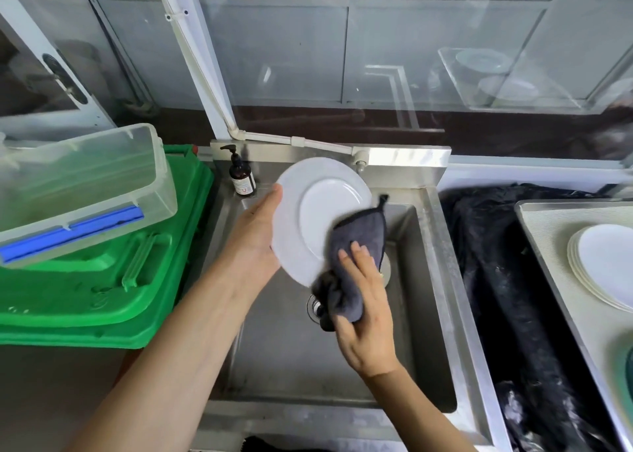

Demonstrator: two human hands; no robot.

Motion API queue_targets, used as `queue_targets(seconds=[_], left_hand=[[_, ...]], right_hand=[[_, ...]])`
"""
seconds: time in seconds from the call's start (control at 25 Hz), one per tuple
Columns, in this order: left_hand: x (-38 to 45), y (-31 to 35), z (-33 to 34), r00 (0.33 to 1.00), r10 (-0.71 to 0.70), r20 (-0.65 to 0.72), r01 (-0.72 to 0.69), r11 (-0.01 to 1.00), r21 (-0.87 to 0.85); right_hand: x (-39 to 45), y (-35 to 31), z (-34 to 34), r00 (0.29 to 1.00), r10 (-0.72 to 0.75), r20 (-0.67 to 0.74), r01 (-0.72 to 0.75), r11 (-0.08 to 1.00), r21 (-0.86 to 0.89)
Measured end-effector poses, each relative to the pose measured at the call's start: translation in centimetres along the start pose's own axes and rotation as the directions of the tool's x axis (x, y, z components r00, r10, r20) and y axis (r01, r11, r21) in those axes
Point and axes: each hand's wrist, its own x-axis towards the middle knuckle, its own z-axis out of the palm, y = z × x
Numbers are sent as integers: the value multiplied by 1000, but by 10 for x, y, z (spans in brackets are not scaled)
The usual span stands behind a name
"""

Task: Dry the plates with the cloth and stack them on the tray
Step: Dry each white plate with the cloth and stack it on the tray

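Observation:
A white plate (318, 205) is held tilted on edge above the steel sink (435, 246). My left hand (255, 242) grips its left rim, thumb at the top. My right hand (368, 314) presses a dark grey cloth (356, 246) against the plate's lower right face; the cloth's lower end hangs bunched under my palm. At the right edge a metal tray (548, 239) holds a stack of white plates (603, 263), partly cut off by the frame.
A brown pump bottle (241, 176) stands at the sink's back left corner. Left of the sink a clear plastic box (85, 191) rests on a green crate (113, 280). Black plastic sheeting (507, 280) lies between sink and tray. The drain (315, 306) shows under the cloth.

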Motion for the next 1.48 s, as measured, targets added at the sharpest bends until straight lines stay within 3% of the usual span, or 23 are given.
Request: queue_targets(seconds=[0.12, 0.2, 0.28, 0.36, 0.44, 0.64, 0.8, 0.96, 1.08, 1.16, 1.28, 1.48], left_hand=[[-2, 6, -7, 1000, 17, -4, -17, 999, 49], [-4, 5, -11, 1000, 14, 14, -15, 997, 71], [-6, 0, -7, 1000, 9, 23, -11, 997, 82], [-7, -7, 2, 1000, -10, 22, 8, 998, 61], [-4, -8, 8, 1000, 9, 11, -9, 999, 34], [4, 1, -2, 998, -57, -40, 58, 998, 26], [6, -12, -1, 998, -54, 12, 54, 998, 24], [0, -22, 3, 996, -82, -35, 86, 989, 124], [2, -21, 6, 995, -76, -59, 83, 988, 129], [8, -20, 12, 997, -50, -67, 55, 995, 85], [15, -22, 26, 986, -3, -166, 5, 1000, 11], [21, -44, 38, 976, 71, -207, -61, 997, 53]], right_hand=[[12, -7, 6, 923, 364, -124, -305, 889, 342], [41, -13, 1, 877, 450, -169, -360, 848, 388], [75, -20, -9, 924, 348, -155, -316, 927, 201], [97, -29, -10, 996, 89, -17, -89, 996, -13], [94, -42, -1, 995, -33, 94, 35, 999, -14], [35, -48, 13, 982, -128, 142, 133, 991, -21], [93, -50, 0, 994, 93, 51, -95, 995, 19], [116, -32, -23, 979, 202, -6, -202, 976, -83], [84, -9, -37, 865, 478, -150, -472, 878, 75], [55, -1, -35, 764, 602, -234, -561, 798, 223], [16, -12, -13, 747, 636, -195, -565, 761, 317], [-14, -14, -16, 810, 581, -72, -555, 801, 222]])
